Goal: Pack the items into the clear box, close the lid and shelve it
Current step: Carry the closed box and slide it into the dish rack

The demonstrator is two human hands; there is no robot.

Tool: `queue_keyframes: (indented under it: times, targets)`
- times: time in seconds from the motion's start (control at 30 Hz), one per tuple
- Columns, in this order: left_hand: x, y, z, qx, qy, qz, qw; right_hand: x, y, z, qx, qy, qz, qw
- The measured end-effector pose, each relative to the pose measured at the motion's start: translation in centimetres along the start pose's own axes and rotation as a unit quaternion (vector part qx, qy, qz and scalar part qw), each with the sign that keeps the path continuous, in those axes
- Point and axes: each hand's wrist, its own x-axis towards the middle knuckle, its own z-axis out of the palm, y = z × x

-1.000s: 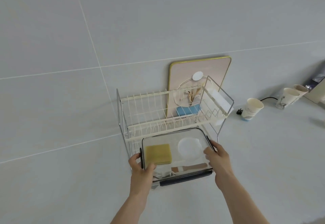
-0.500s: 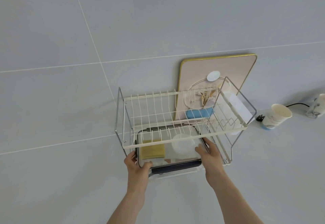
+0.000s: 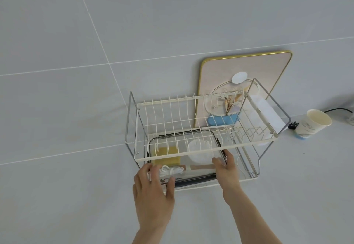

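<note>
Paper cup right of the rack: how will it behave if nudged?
The paper cup looks empty, so probably light and apt to slide or tip. Thin paper wall, likely to crush under a firm pinch. It already stands tilted on a blue base, so likely unstable.

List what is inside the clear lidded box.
Through the clear lidded box: a yellow sponge, round white container, coiled white cord. A brownish item is partly hidden by hands and rack wires.
</note>
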Motion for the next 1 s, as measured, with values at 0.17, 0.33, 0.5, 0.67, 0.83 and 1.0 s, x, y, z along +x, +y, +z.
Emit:
queue_keyframes:
  times: [0.17, 0.33, 0.5, 0.67, 0.83, 1.0]
  targets:
    - [0.7, -1.1, 0.6, 0.062, -0.107, 0.099, 0.987, -0.9, 1.0, 0.7, -0.013, -0.014, -0.010, 1.000]
    - [0.9, -1.9, 0.4, 0.073, -0.144, 0.078, 0.984, -1.0, 0.8, 0.6, -0.019, -0.020, -0.007, 1.000]
    - [1.1, -1.8, 0.1, 0.086, -0.149, 0.073, 0.982, -0.6, 0.1, 0.7, -0.049, -0.032, -0.003, 0.998]
    - [1.4, -1.7, 0.2, 0.096, -0.157, 0.076, 0.980, -0.7, 0.1, 0.6, -0.143, -0.008, -0.034, 0.989]
    - [1.7, -1.6, 0.0, 0.082, -0.169, 0.078, 0.979, -2.4, 0.6, 1.0, -0.409, 0.095, -0.278, 0.864]
    - [1.1, -1.9, -0.5, 0.100, -0.156, 0.116, 0.976, -3.4, 2.2, 0.9, -0.521, -0.012, -0.356, 0.775]
